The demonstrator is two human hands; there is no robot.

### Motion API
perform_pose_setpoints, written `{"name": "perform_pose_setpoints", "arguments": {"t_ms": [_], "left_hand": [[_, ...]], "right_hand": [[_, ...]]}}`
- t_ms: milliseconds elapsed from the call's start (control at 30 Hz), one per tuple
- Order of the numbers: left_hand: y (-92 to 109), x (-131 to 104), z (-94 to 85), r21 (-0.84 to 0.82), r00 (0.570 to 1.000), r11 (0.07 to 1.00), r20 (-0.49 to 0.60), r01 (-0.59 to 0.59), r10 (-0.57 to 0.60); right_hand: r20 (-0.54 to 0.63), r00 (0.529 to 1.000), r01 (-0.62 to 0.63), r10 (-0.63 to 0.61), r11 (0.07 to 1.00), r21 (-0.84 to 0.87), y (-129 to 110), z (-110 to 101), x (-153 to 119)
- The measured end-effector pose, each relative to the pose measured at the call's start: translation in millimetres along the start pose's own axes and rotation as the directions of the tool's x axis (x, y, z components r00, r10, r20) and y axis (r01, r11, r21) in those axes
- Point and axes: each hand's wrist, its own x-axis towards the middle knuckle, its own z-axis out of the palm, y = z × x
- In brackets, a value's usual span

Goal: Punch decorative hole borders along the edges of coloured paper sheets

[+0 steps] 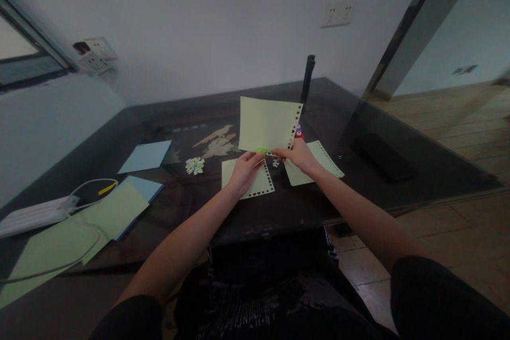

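Note:
A pale yellow-green sheet of paper (269, 122) is held up off the table, with a row of small cut-out shapes down its right edge. My right hand (299, 156) pinches its lower right corner. My left hand (244, 172) is closed around a small bright green paper punch (261, 152), which sits at the sheet's bottom edge. Under my left hand lies a second punched sheet (255, 183); a third punched sheet (324, 162) lies beneath my right forearm. Tiny paper cut-outs (275, 163) are scattered between my hands.
A heap of cut-outs (195, 166) lies left of my hands. Purple and red punches (298, 132) stand behind my right hand. Farther left are blue paper (145, 156), green sheets (115, 210) and a white power strip (37, 215) with a cable. A black case-like object (382, 156) lies right.

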Motion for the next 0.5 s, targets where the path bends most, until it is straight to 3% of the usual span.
{"name": "perform_pose_setpoints", "arguments": {"t_ms": [500], "left_hand": [[-0.2, 0.6, 0.0, 0.014, 1.0, 1.0, -0.014, -0.008, 0.008]], "right_hand": [[0.01, 1.0, -0.003, 0.003, 1.0, 0.017, -3.5, 0.5, -1.4]]}}
